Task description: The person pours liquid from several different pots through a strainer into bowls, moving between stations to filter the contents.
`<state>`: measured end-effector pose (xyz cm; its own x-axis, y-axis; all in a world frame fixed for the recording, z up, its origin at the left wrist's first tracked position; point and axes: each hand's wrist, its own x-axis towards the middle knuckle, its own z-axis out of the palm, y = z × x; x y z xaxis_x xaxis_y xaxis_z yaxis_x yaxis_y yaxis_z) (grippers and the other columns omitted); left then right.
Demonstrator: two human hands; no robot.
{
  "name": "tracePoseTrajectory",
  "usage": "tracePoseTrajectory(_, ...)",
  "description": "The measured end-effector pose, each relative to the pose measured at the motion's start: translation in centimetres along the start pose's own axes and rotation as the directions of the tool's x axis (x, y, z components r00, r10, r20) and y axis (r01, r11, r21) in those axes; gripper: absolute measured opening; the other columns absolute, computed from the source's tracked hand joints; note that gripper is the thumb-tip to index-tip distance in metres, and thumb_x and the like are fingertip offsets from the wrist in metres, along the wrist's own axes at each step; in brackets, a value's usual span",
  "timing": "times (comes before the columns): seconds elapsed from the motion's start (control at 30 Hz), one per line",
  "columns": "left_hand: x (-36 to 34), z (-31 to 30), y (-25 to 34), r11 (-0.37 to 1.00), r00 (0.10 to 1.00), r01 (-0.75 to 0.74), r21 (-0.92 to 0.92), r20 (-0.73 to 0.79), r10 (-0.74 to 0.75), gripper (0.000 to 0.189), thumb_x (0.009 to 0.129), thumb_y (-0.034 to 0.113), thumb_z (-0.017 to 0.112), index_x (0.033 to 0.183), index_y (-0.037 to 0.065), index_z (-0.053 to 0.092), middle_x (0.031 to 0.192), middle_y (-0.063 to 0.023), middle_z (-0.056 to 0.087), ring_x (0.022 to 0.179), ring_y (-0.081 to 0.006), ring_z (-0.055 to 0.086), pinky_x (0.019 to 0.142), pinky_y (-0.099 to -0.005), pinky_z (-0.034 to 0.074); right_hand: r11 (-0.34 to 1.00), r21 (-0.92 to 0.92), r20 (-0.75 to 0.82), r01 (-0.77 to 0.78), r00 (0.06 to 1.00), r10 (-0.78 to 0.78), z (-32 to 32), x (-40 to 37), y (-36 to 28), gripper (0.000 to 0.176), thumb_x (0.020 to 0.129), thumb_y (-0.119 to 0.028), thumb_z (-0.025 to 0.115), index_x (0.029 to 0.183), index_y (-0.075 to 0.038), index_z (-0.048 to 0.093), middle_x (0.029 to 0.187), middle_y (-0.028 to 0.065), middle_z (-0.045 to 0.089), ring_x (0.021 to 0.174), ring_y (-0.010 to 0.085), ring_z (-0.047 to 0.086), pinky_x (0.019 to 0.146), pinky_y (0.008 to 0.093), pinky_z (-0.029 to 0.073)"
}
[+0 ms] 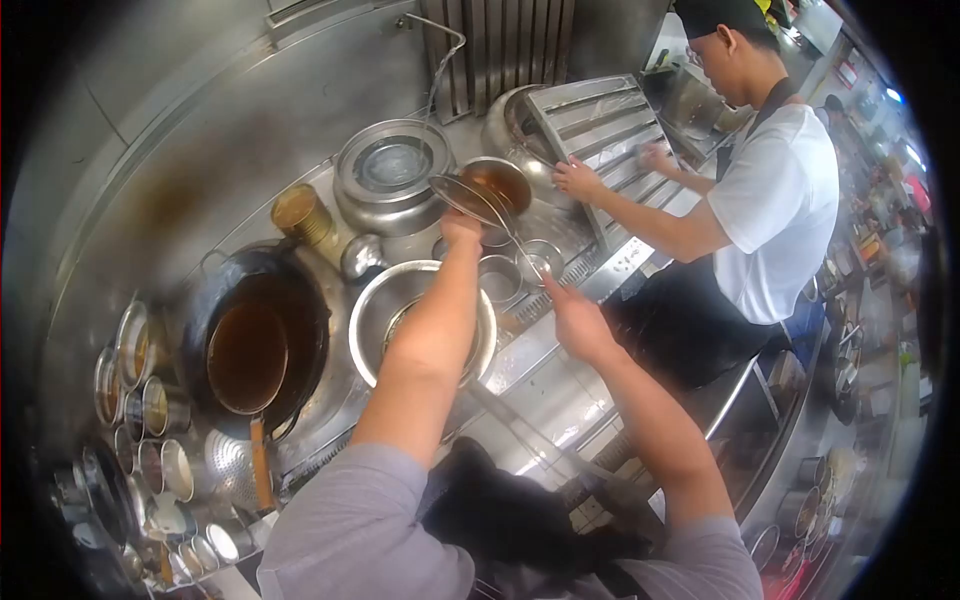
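Note:
My left hand (461, 228) is closed at the near edge of a round metal strainer or lid (470, 200), its fingers partly hidden behind the rim. The round piece is tilted beside a pot of reddish-brown liquid (505, 186). My right hand (572, 312) is wrapped round the thin handle (517, 240) that runs down from the round piece. Below my left forearm sits a wide steel bowl (362, 335). Small metal bowls (500, 280) stand between my two arms.
At the left, a dark wok (310, 300) holds brown liquid and a wooden-handled pan (248, 358). Water runs from a bent tap (440, 30) into a round steel basin (395, 165). A co-worker (780, 200) at the right holds a slatted metal panel (600, 120).

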<state>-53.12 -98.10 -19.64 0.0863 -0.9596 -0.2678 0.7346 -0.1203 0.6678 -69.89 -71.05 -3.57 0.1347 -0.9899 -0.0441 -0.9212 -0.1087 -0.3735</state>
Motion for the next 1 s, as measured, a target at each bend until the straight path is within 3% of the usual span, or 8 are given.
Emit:
tracePoseTrajectory(0.07,-1.9,3.9,4.0,0.994,0.999,0.021,0.104,-0.034,-0.018,0.029,0.091,0.004,0.054,0.119,0.009,0.054,0.111,-0.0101,0.064,0.095,-0.0240,0.062,0.076,-0.0434,0.055,1.000,-0.005,0.008,-0.006,1.000,0.006,0.4,4.0,0.0,0.069,0.079,0.006,0.048,0.145,-0.011,0.036,0.126,0.0262,0.054,0.104,0.0439,0.060,0.089,0.0496,0.049)
tracePoseTrajectory(0.13,1.0,3.8,4.8,0.915,0.988,-0.157,0.371,0.074,0.139,0.050,0.087,-0.005,0.047,0.135,0.005,0.043,0.141,-0.0141,0.045,0.118,-0.0263,0.051,0.087,-0.0471,0.053,0.999,-0.037,-0.081,0.029,0.996,-0.031,1.3,8.3,0.6,0.066,0.080,0.004,0.049,0.143,-0.008,0.037,0.128,0.0270,0.054,0.104,0.0442,0.061,0.088,0.0496,0.050)
tracePoseTrajectory(0.23,-2.5,2.5,7.5,0.866,0.981,-0.015,0.499,0.175,-0.084,0.055,0.090,-0.003,0.050,0.141,0.012,0.035,0.136,-0.0141,0.049,0.105,-0.0252,0.054,0.087,-0.0446,0.053,0.998,0.057,-0.083,0.013,0.997,-0.008,3.4,14.1,1.3,0.060,0.081,0.002,0.050,0.140,-0.004,0.040,0.118,0.0281,0.059,0.103,0.0433,0.062,0.087,0.0496,0.051)
tracePoseTrajectory(0.4,-15.8,-2.6,13.9,0.850,0.935,0.003,0.527,0.301,-0.190,0.058,0.093,0.002,0.053,0.145,0.011,0.032,0.139,-0.0167,0.050,0.124,-0.0281,0.052,0.097,-0.0433,0.049,0.994,0.107,-0.139,-0.032,0.989,0.047,8.7,20.3,4.9,0.055,0.083,-0.001,0.049,0.137,-0.004,0.044,0.108,0.0285,0.063,0.101,0.0434,0.062,0.087,0.0502,0.050)
tracePoseTrajectory(0.63,-36.4,-14.0,23.7,0.808,0.981,0.077,0.584,0.099,-0.165,0.049,0.097,0.010,0.054,0.143,0.009,0.036,0.139,-0.0137,0.051,0.124,-0.0245,0.053,0.098,-0.0379,0.049,0.990,0.134,-0.277,-0.038,0.958,0.074,8.0,17.1,4.7,0.059,0.080,0.000,0.049,0.139,-0.002,0.042,0.104,0.0296,0.064,0.096,0.0457,0.063,0.083,0.0529,0.050)
tracePoseTrajectory(0.73,-44.4,-18.8,25.9,0.776,0.989,0.146,0.613,-0.083,-0.121,0.046,0.096,0.009,0.054,0.140,0.007,0.041,0.137,-0.0134,0.053,0.123,-0.0238,0.053,0.098,-0.0372,0.049,0.999,0.039,-0.105,-0.018,0.994,0.022,9.4,17.8,6.0,0.051,0.087,-0.006,0.044,0.138,-0.005,0.045,0.105,0.0314,0.063,0.095,0.0462,0.063,0.083,0.0534,0.049)
tracePoseTrajectory(0.83,-51.2,-23.7,25.4,0.802,0.966,0.216,0.557,-0.242,-0.092,0.043,0.095,0.008,0.055,0.137,0.006,0.045,0.136,-0.0128,0.054,0.121,-0.0232,0.055,0.096,-0.0368,0.050,0.982,0.172,-0.178,-0.083,0.977,0.114,9.6,17.6,4.0,0.054,0.085,-0.004,0.046,0.140,-0.004,0.044,0.106,0.0318,0.062,0.098,0.0467,0.061,0.085,0.0524,0.049)
tracePoseTrajectory(1.0,-59.6,-33.4,19.5,0.750,0.906,0.315,0.582,-0.421,-0.054,0.044,0.092,0.007,0.056,0.134,0.004,0.046,0.126,-0.0121,0.060,0.108,-0.0206,0.061,0.084,-0.0347,0.053,0.981,0.186,-0.217,0.063,0.976,-0.022,11.1,20.8,5.2,0.057,0.082,-0.004,0.051,0.138,-0.003,0.047,0.109,0.0305,0.063,0.102,0.0442,0.062,0.087,0.0487,0.049)
